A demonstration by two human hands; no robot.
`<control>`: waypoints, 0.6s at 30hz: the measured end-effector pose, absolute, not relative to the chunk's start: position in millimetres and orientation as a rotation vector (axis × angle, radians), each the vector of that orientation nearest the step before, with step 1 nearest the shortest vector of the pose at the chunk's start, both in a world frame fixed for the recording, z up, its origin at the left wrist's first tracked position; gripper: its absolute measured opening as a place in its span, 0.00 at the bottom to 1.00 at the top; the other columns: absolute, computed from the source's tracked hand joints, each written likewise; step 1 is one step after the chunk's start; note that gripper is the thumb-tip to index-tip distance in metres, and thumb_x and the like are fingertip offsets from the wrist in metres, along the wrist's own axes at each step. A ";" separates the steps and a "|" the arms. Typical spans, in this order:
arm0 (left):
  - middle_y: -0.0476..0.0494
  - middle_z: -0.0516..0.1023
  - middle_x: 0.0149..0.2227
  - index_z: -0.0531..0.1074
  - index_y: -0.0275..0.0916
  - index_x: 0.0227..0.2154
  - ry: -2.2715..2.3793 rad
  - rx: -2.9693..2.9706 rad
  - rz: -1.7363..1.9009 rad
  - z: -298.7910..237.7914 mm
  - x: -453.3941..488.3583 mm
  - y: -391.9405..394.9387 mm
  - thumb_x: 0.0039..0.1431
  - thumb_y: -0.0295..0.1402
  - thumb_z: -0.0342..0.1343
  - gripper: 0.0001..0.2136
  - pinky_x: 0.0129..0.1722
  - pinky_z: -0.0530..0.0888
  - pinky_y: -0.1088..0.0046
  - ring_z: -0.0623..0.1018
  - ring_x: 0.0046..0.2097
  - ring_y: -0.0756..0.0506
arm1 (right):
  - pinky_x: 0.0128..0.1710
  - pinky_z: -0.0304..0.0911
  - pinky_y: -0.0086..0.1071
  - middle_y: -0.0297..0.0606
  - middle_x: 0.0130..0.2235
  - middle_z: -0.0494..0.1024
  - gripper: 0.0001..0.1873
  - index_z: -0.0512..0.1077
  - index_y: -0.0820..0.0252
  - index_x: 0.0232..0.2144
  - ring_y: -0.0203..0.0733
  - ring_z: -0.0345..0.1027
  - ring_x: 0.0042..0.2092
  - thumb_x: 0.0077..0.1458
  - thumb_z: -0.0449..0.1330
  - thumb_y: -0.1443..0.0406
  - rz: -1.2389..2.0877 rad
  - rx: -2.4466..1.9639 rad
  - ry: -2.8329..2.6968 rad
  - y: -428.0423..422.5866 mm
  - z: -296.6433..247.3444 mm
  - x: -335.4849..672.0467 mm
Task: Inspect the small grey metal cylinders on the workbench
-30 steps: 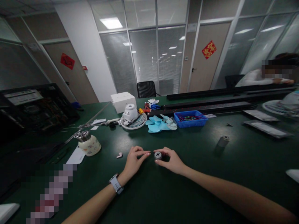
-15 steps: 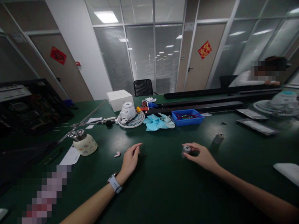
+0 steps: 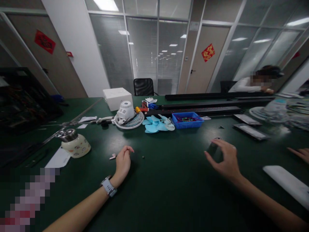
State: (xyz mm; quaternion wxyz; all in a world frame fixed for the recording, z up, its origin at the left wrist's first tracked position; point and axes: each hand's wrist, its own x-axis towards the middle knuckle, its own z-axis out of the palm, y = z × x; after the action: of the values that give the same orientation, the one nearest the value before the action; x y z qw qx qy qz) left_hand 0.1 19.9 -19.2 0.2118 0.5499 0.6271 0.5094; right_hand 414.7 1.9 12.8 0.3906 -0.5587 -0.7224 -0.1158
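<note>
My right hand (image 3: 227,158) is raised at centre right, thumb and fingers apart, with nothing visibly held. Just behind its fingertips is the top of a small metal cylinder (image 3: 217,138); my fingers hide most of it, and I cannot tell whether they touch it. My left hand (image 3: 123,163), with a watch (image 3: 108,187) on its wrist, rests on its side with loosely bent fingers and nothing seen in them. A pink-white earbud (image 3: 113,156) lies just left of that hand. To its right is a tiny dark round part (image 3: 143,157).
Across the green table stand a cream jar (image 3: 77,146), a white fan housing (image 3: 126,111), blue fan blades (image 3: 155,124) and a blue tray (image 3: 190,124) of small parts. Another person's hand (image 3: 300,154) reaches in at right, above a white slab (image 3: 286,180).
My right hand has moved right and opened; the small cylinder it held is no longer seen in it. My left hand has drawn back slightly, its fingers more bent. Another person's hand has appeared at right.
</note>
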 end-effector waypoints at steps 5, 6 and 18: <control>0.52 0.64 0.21 0.64 0.41 0.22 1.757 1.586 1.411 -12.9 1.4 15.3 0.53 0.32 0.40 0.10 0.28 0.61 0.73 0.67 0.26 0.47 | 0.52 0.58 0.44 0.40 0.50 0.74 0.23 0.70 0.50 0.52 0.46 0.65 0.52 0.55 0.59 0.54 0.363 -1.018 -2.349 8.0 10.0 279.1; 0.52 0.64 0.21 0.64 0.41 0.22 1.763 1.595 1.416 -12.0 1.3 14.3 0.53 0.32 0.40 0.10 0.28 0.61 0.73 0.67 0.26 0.47 | 0.52 0.58 0.44 0.40 0.50 0.74 0.23 0.71 0.50 0.52 0.46 0.64 0.52 0.54 0.60 0.53 0.401 -0.994 -2.356 14.9 6.8 257.5; 0.52 0.64 0.22 0.63 0.41 0.22 1.724 1.672 1.374 -13.0 1.8 12.9 0.55 0.31 0.40 0.11 0.29 0.62 0.73 0.67 0.27 0.47 | 0.53 0.56 0.44 0.35 0.49 0.75 0.10 0.79 0.46 0.37 0.46 0.62 0.54 0.54 0.62 0.55 0.298 -0.976 -2.347 47.9 2.2 223.7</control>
State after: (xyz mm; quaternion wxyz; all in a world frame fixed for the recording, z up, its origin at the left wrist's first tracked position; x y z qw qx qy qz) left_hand 1.8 12.9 -13.0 0.1863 0.5938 0.6122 0.4878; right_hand 223.7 47.9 2.2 0.2871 -0.3653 -0.8785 0.1114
